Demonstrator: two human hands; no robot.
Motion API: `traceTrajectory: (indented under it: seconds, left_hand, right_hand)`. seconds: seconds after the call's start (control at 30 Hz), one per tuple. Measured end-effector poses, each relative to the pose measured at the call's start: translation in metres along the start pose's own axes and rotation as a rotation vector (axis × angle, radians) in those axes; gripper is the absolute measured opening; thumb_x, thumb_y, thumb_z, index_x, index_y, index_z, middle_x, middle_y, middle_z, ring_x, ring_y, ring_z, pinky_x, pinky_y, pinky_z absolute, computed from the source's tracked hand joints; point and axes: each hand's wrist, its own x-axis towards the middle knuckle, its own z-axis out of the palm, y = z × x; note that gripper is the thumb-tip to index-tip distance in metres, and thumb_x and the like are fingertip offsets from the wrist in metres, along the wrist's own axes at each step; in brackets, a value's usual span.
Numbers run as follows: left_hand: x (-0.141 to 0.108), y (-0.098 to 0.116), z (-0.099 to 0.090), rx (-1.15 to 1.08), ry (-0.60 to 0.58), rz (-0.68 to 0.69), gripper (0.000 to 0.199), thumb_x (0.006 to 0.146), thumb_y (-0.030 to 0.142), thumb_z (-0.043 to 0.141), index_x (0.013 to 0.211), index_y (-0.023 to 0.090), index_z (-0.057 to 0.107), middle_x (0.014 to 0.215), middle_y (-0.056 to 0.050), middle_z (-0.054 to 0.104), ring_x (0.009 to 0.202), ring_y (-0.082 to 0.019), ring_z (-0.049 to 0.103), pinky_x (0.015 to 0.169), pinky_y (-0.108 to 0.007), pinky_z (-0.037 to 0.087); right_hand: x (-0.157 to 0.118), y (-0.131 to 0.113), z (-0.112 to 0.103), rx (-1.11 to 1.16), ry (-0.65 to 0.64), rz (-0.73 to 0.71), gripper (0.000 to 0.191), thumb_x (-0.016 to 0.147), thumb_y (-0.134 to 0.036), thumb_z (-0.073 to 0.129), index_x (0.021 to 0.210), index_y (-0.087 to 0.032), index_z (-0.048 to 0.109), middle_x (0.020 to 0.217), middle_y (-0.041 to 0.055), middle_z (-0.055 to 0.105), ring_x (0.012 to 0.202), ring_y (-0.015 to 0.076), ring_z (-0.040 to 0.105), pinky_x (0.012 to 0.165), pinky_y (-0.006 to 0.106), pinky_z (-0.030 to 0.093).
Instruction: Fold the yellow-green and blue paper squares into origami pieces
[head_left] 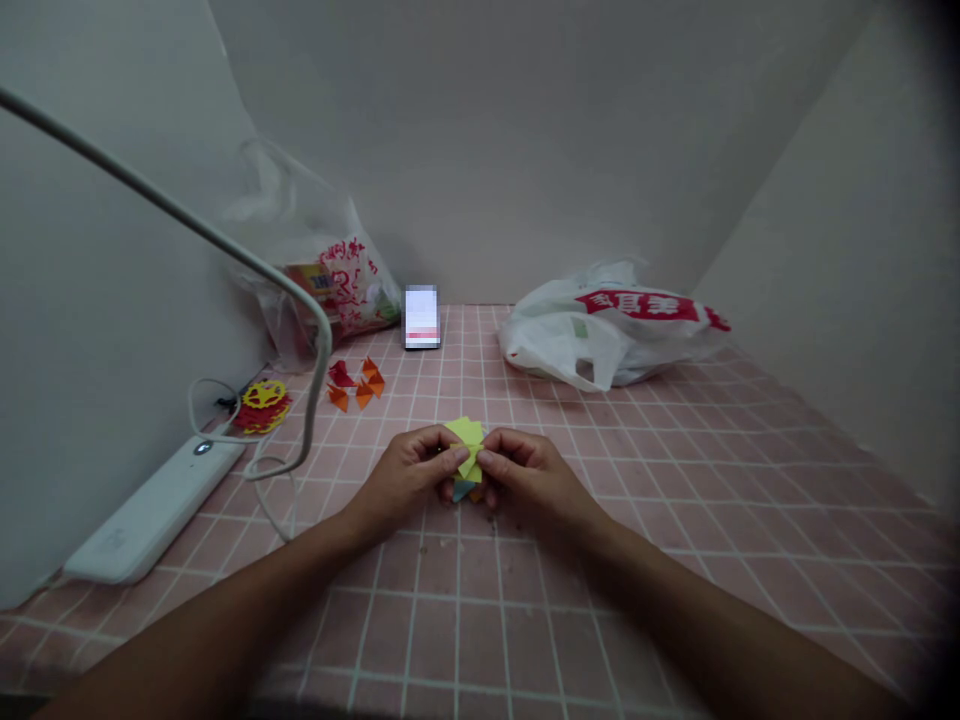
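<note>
Between my two hands is a piece of folded yellow paper [466, 432], held just above the pink checked tabletop. My left hand [424, 462] pinches its left side with thumb and forefinger. On the right side, my right hand [521, 465] grips it the same way. A light blue paper part [463, 490] shows below the yellow, with a bit of orange beside it. The fingers underneath are mostly hidden. Several small folded orange paper pieces [364, 393] and a red one [341, 374] lie farther off to the left.
A phone [421, 318] with a lit screen leans at the back. Plastic bags stand at the back left [352, 270] and back right [615, 325]. A white power strip [157, 510], red and yellow cut-outs [262, 405] and a pale cable [225, 245] are on the left.
</note>
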Motion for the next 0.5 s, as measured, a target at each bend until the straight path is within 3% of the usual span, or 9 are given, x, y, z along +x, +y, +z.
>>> traceTrajectory:
  seconds: [0.5]
  left_hand:
    - [-0.0006, -0.0007, -0.0003, 0.006, -0.012, -0.008, 0.026, 0.081, 0.039, 0.067, 0.074, 0.015, 0.059, 0.065, 0.002, 0.059, 0.050, -0.008, 0.051, 0.051, -0.020, 0.042]
  right_hand:
    - [-0.0016, -0.0015, 0.0012, -0.083, 0.051, -0.015, 0.026, 0.079, -0.039, 0.070, 0.069, -0.018, 0.058, 0.056, -0.0017, 0.061, 0.044, 0.0087, 0.051, 0.044, 0.020, 0.037]
